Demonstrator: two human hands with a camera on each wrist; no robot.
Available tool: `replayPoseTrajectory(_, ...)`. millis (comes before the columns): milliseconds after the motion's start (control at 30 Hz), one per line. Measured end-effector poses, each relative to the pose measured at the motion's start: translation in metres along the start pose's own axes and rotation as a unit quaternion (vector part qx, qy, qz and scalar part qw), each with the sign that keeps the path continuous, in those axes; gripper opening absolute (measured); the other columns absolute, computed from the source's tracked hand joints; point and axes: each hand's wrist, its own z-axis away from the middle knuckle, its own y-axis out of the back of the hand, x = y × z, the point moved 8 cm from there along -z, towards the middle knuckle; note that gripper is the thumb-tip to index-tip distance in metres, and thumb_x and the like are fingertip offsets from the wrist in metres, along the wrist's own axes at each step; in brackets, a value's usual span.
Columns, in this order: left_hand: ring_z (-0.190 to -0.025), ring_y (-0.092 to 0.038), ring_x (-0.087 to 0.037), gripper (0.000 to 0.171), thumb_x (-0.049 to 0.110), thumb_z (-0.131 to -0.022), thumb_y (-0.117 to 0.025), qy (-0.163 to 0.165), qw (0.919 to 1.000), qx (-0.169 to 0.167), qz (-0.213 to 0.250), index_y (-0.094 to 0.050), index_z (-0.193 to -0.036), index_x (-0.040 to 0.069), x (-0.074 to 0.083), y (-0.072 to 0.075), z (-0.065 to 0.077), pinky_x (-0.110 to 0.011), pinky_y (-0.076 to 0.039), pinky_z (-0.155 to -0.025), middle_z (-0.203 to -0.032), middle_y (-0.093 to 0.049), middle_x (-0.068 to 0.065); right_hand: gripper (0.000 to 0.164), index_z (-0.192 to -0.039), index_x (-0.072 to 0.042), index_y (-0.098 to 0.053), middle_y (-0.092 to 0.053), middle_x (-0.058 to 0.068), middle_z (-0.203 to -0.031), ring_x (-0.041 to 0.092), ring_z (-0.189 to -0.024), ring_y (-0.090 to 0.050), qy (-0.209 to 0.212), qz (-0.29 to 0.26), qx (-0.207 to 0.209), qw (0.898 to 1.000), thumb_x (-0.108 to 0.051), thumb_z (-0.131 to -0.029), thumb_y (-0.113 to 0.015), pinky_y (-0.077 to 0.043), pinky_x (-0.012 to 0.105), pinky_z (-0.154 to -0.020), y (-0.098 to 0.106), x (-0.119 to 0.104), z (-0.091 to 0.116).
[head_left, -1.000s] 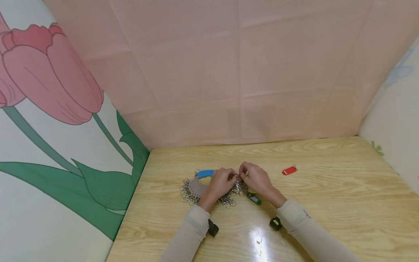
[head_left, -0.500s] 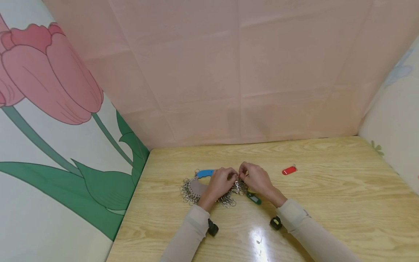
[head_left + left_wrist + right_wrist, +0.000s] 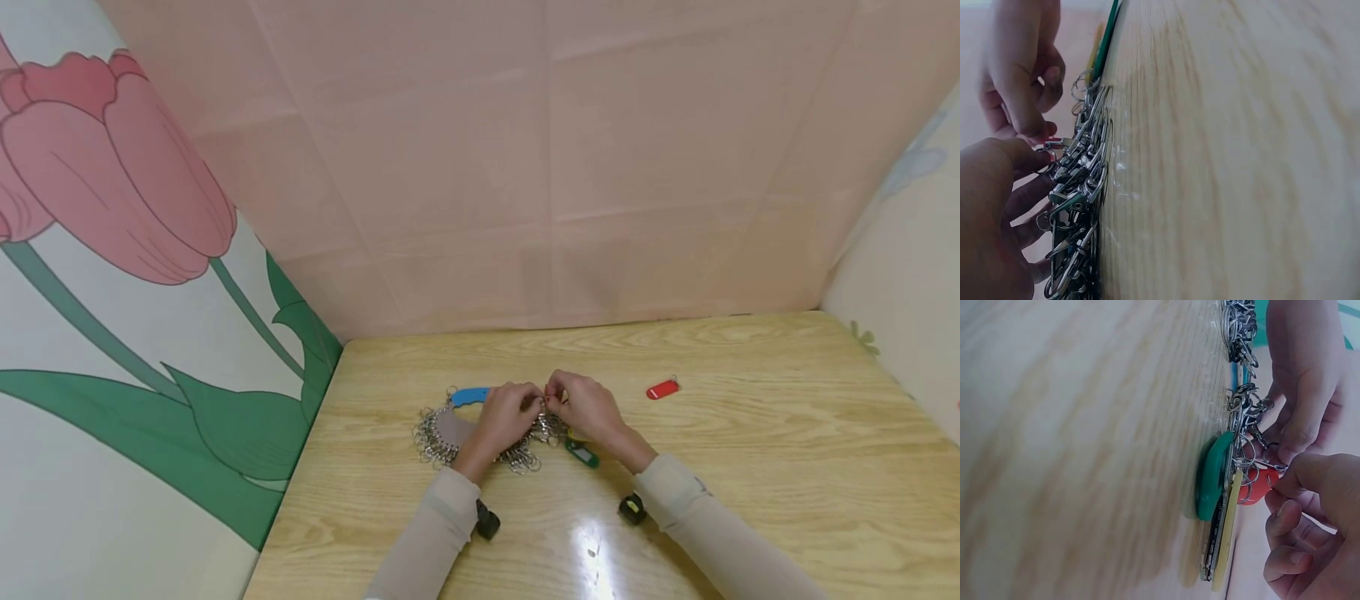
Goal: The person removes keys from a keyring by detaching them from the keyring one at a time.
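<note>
A large key holder has a blue handle (image 3: 470,397), a grey plate (image 3: 452,428) and many metal snap hooks (image 3: 433,442) hanging along its edge. My left hand (image 3: 512,421) reaches over it and pinches one of the snap hooks (image 3: 1060,142) between thumb and forefinger. Fingertip to fingertip with it, my right hand (image 3: 588,408) pinches a red key tag (image 3: 1255,490) at its ring end. Just below hang a green key tag (image 3: 582,454) and a yellow key tag (image 3: 1227,531), with a dark one between them. My left forearm and hand hide the holder's middle.
Another red key tag (image 3: 663,389) lies apart on the wooden table (image 3: 787,433), to the right. Black wrist cameras (image 3: 487,523) sit under both sleeves. A pink cloth wall (image 3: 450,167) rises behind the table, with a tulip-printed panel (image 3: 150,350) at left.
Both hands stay in nearly the same place over the key holder. Only the pinching fingertips shift slightly, and a little more red shows between them.
</note>
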Motion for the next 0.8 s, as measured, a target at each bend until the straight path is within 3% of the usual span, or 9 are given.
replayPoseTrajectory(467,-0.089,-0.073,-0.010,0.017,0.022,-0.106,-0.066,-0.002,0.9999,0.006,0.009,-0.082,-0.111,0.021,-0.0011,0.0004,0.0006,-0.039,-0.055,-0.095,-0.100,-0.081,0.007,0.014,-0.090,-0.019,-0.068,-0.070,-0.003,-0.085,0.009,-0.064,-0.053,0.034,0.010,0.000,0.999,-0.011,-0.092,-0.079,-0.044,0.029,-0.055,0.0003,-0.0051,0.0011)
replayPoseTrajectory(800,-0.087,-0.070,-0.011,0.019,0.025,-0.108,-0.064,0.007,0.9997,0.007,0.023,-0.082,-0.113,0.020,-0.0028,0.0011,0.0010,-0.034,-0.056,-0.089,-0.100,-0.081,0.005,0.012,-0.093,-0.018,-0.070,-0.071,-0.004,-0.088,0.009,-0.069,-0.057,0.044,0.013,-0.010,0.999,-0.010,-0.094,-0.079,-0.046,0.029,-0.058,-0.0022,-0.0058,0.0013)
